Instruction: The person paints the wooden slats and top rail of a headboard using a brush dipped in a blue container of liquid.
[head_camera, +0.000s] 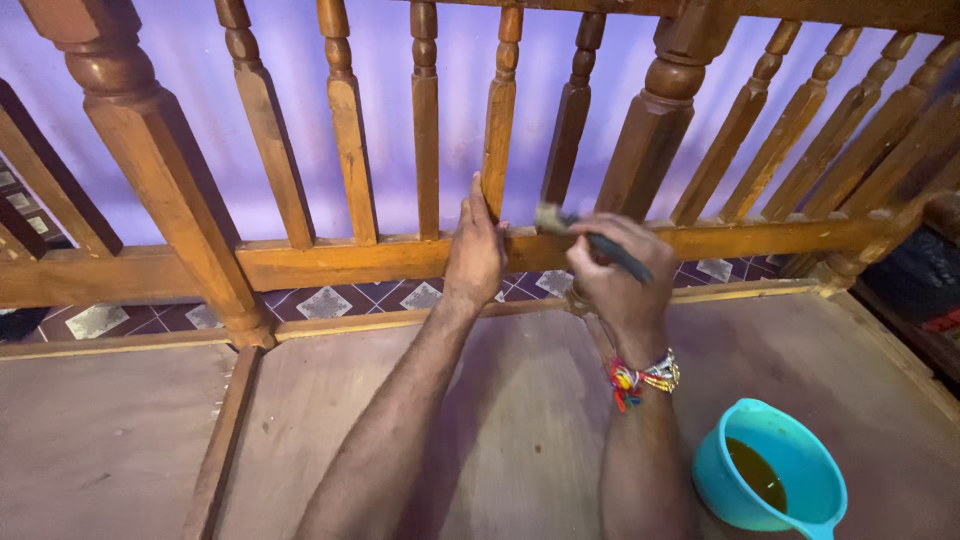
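Gripping a paintbrush (590, 236), the right hand (617, 277) closes its fingers around the dark handle, which slants down toward the wrist. The brush's pale, worn bristles point up and to the left of that hand, touching the lower rail (400, 255) of a wooden railing just beside the base of a turned baluster (500, 110). The handle looks slim and dark grey; the bristle tuft is short, flat and greyish.

Just to the left of the brush, the left hand (476, 250) rests on the same rail, fingers curled loosely against the foot of that baluster, thumb raised along the wood; it holds nothing apart from the railing. The wood is brown and glossy, with a thick newel post (140, 130) well away to the left of both hands.

On the right wrist sits a multicoloured thread bracelet (640, 378). Below and to the right of that wrist, on the plywood floor (120, 440), stands a turquoise plastic bowl (770, 480) with a pouring lip, holding a little amber-brown liquid. Beyond the rail, patterned floor tiles (325, 302) show.
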